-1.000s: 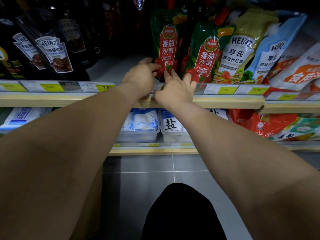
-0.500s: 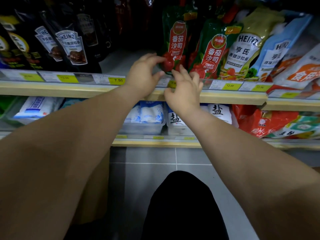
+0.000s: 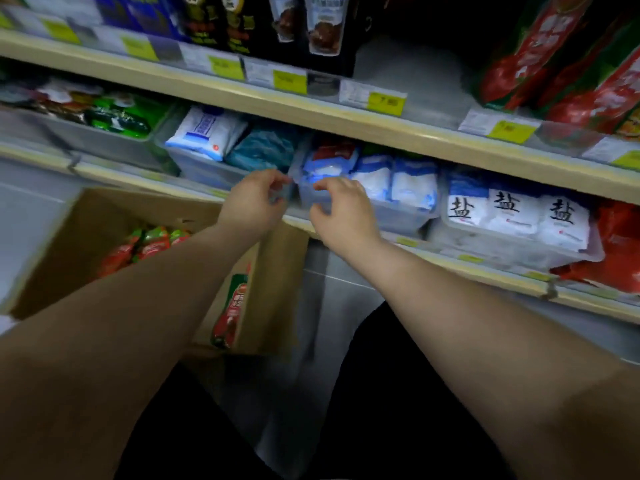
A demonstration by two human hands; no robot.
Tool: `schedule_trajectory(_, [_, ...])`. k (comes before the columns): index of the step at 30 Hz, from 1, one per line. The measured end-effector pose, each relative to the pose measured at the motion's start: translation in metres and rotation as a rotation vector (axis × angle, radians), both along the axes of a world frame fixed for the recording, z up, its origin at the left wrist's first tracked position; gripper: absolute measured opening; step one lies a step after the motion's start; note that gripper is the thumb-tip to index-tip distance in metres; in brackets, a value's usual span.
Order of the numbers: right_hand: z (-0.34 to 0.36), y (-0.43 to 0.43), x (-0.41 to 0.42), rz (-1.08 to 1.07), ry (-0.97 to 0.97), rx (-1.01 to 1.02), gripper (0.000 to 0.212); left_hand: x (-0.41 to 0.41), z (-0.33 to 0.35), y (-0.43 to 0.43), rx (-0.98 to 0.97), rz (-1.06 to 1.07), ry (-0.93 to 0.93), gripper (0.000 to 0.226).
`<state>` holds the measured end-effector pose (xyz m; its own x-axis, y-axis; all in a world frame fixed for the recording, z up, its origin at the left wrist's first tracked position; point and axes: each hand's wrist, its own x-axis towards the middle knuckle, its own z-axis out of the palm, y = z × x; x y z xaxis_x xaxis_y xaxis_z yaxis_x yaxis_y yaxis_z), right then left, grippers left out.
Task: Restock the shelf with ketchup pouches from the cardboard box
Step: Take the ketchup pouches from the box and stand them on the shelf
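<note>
An open cardboard box (image 3: 86,220) stands on the floor at the lower left, with red and green ketchup pouches (image 3: 145,245) lying inside and a pouch picture printed on its side. More ketchup pouches (image 3: 568,64) stand on the upper shelf (image 3: 311,110) at the far right. My left hand (image 3: 254,202) and my right hand (image 3: 341,211) hover side by side in front of the lower shelf, above the box's far corner. Both hold nothing, with fingers loosely curled and apart.
Clear bins of white and blue salt bags (image 3: 512,216) fill the lower shelf. Dark sauce pouches (image 3: 311,26) stand on the upper shelf at left, with a bare gap (image 3: 415,71) beside the ketchup. Grey floor tiles (image 3: 325,306) and my dark-clothed legs lie below.
Both hands left the ketchup pouches on the upper shelf and dropped to the lower shelf's level. The view swung down and left, bringing the cardboard box into sight.
</note>
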<state>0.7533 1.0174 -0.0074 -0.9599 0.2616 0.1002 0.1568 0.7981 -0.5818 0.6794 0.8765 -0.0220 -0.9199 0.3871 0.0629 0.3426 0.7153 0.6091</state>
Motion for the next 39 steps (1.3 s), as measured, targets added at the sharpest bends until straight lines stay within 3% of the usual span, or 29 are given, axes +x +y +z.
schedule_trajectory(5, [-0.041, -0.081, -0.025, 0.07, -0.122, -0.13, 0.031, -0.011, -0.051, -0.088, -0.093, 0.13, -0.119, 0.031])
schedule_trajectory(9, [-0.078, -0.14, -0.045, 0.003, -0.284, -0.316, 0.027, -0.025, -0.094, -0.138, -0.216, 0.219, -0.402, 0.029])
schedule_trajectory(14, [-0.124, -0.196, -0.068, -0.228, -0.563, -0.513, 0.031, -0.019, -0.139, -0.17, -0.34, 0.052, -0.707, 0.036])
schedule_trajectory(21, [-0.188, -0.247, -0.069, -0.601, -0.963, -0.765, 0.045, -0.014, -0.193, -0.204, -0.436, -0.11, -0.936, 0.039])
schedule_trajectory(27, [-0.215, -0.255, -0.067, -0.79, -1.028, -0.808, 0.055, 0.004, -0.235, -0.218, -0.35, -0.132, -1.19, 0.03])
schedule_trajectory(31, [-0.231, -0.249, -0.063, -0.675, -0.974, -0.896, 0.039, 0.005, -0.248, -0.219, -0.268, -0.104, -1.259, 0.027])
schedule_trajectory(39, [-0.239, -0.25, -0.063, -0.859, -0.91, -1.056, 0.048, -0.015, -0.241, -0.238, -0.094, -0.026, -1.206, 0.081])
